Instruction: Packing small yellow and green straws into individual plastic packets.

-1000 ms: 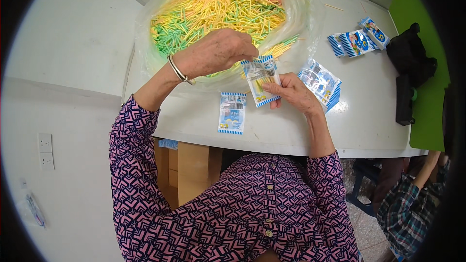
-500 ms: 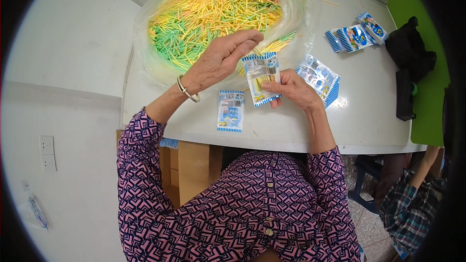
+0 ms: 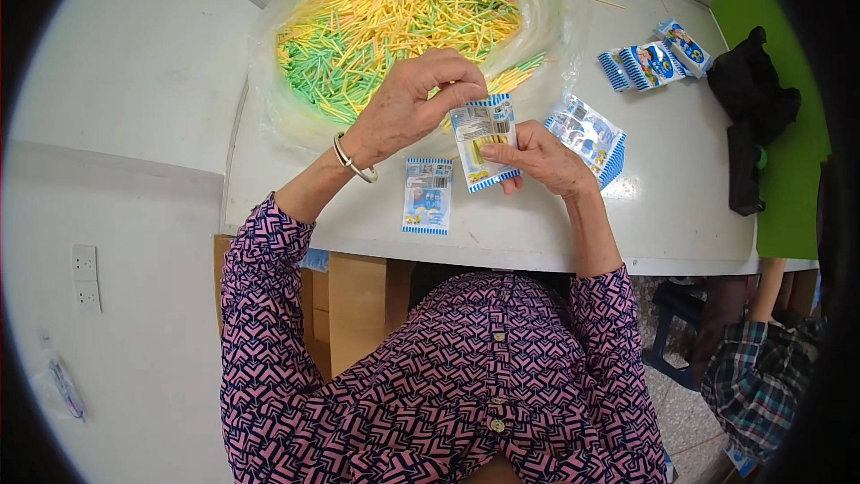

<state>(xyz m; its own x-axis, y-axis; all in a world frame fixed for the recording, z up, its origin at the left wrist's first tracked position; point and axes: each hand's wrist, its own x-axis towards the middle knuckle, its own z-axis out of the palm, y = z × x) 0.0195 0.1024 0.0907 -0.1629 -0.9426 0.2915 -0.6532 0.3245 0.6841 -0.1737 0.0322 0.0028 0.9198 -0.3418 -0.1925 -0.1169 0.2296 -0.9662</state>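
Observation:
My right hand [image 3: 554, 164] grips a small clear packet [image 3: 469, 134] with blue-striped ends, its thumb across the front. Yellowish sticks show through the packet's window. At the packet's top edge my left hand [image 3: 414, 100], with a bangle on its wrist, has its fingers pinched together; whatever lies between them is hidden. Behind the hands spreads a big clear plastic bag [image 3: 548, 9] full of thin yellow, orange and green sticks [image 3: 403, 18]. A flat packet [image 3: 427, 202] of the same kind lies on the table below my left hand.
Right of my right hand lies a pile of flat packets [image 3: 587, 139]. Several plump packets [image 3: 652, 65] sit farther back, beside a black object [image 3: 755, 90] near the green panel [image 3: 793, 179]. Another person's checked sleeve [image 3: 761, 385] is at the lower right.
My left fingers have come down and closed at the packet's mouth, where sticks showed under them before. The sticks inside the packet look lower or more covered now.

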